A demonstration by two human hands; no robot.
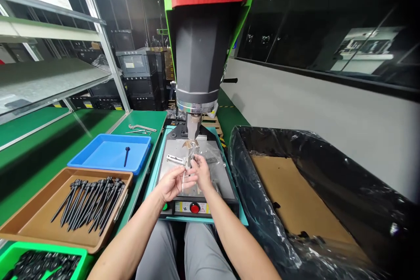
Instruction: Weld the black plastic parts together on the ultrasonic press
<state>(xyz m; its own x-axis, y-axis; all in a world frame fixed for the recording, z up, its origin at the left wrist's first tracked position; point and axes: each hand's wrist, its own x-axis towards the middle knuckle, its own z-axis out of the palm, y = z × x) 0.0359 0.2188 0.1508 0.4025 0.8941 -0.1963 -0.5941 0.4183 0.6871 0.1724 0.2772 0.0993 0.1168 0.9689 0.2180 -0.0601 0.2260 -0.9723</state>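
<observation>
My left hand [172, 183] and my right hand [202, 173] meet in front of the metal fixture [190, 153] on the press bed. A thin white strand [183, 182] hangs by my left fingers, its upper end between thumb and forefinger, other fingers stretched out. My right thumb and forefinger are pinched close to the fixture, where a pale strand seems to run; the exact hold is small and partly hidden. Clear plastic film [213, 156] lies behind my right hand. The press's metal horn [193, 127] points down just above the fixture.
Left of the press are a blue tray [108, 166] with one black rod-like part [126, 156], a brown tray [36, 227] of several such parts, and a green bin [85, 258] of black pieces. Wrenches [141, 128] lie behind. A plastic-lined box [278, 183] stands right. A red button [194, 208] faces me.
</observation>
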